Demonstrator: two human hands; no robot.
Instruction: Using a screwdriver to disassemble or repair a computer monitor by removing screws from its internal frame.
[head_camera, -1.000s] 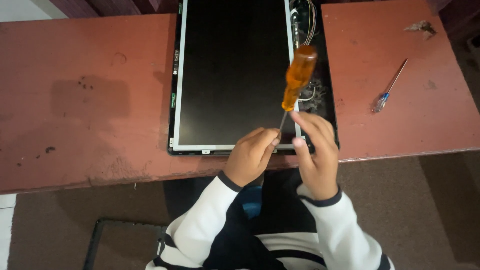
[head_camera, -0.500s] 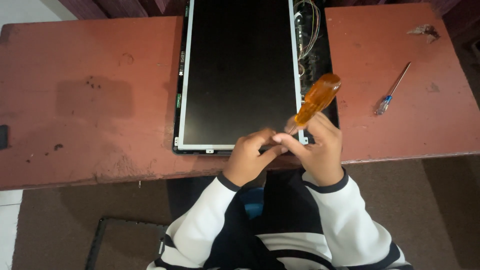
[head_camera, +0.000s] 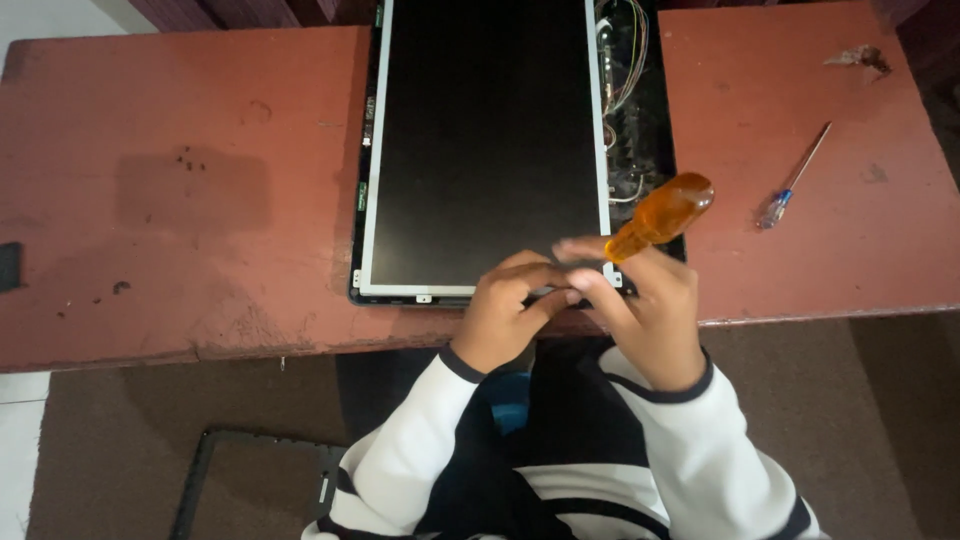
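Orange-handled screwdriver (head_camera: 662, 214) sits tilted in my right hand (head_camera: 645, 310), fingers closed around its lower end, at the display panel's (head_camera: 485, 150) near right corner by the tabletop's (head_camera: 180, 180) front edge, my left hand (head_camera: 510, 310) curled beside it, touching, its hold unclear.

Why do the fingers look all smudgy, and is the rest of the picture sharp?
Head view: the fingertips of the right hand are smeared by motion blur near the screen panel's lower corner; the orange-handled screwdriver is slightly soft; the red table and small screwdriver look sharp, in even, soft light without glare.
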